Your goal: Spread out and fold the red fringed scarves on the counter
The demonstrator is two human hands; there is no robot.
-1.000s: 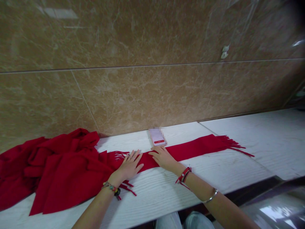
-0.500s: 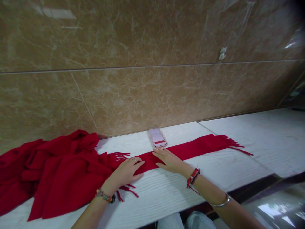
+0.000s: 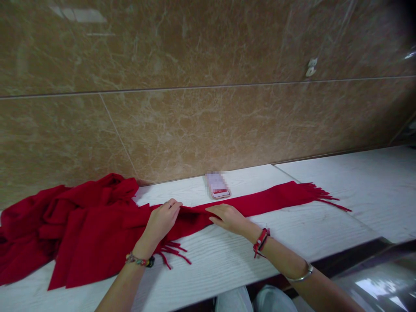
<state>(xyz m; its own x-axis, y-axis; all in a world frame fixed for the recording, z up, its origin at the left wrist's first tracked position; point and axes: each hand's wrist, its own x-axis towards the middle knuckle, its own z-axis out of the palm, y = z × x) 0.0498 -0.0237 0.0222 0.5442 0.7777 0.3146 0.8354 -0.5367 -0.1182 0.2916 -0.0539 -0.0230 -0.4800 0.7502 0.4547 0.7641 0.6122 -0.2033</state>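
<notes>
On grained white boards point(image 3: 227, 255), left fingers point(image 3: 174, 204) pinch the long, fringed scarf point(image 3: 273, 201); right fingers point(image 3: 217, 209) perhaps likewise.

Red fringed scarf point(image 3: 273, 200) stretches in a narrow, flattened band from beneath your left hand point(image 3: 165, 216) past your right hand point(image 3: 227, 218), its upper edge lifted in a crease between the two. One tasseled end fans out well to the right of your right hand; more tassels spill just below your left.

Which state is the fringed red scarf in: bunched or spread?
Spread lengthwise: the scarf runs as a long flat strip, fringe out, though its edge lifts between the hands.
</notes>
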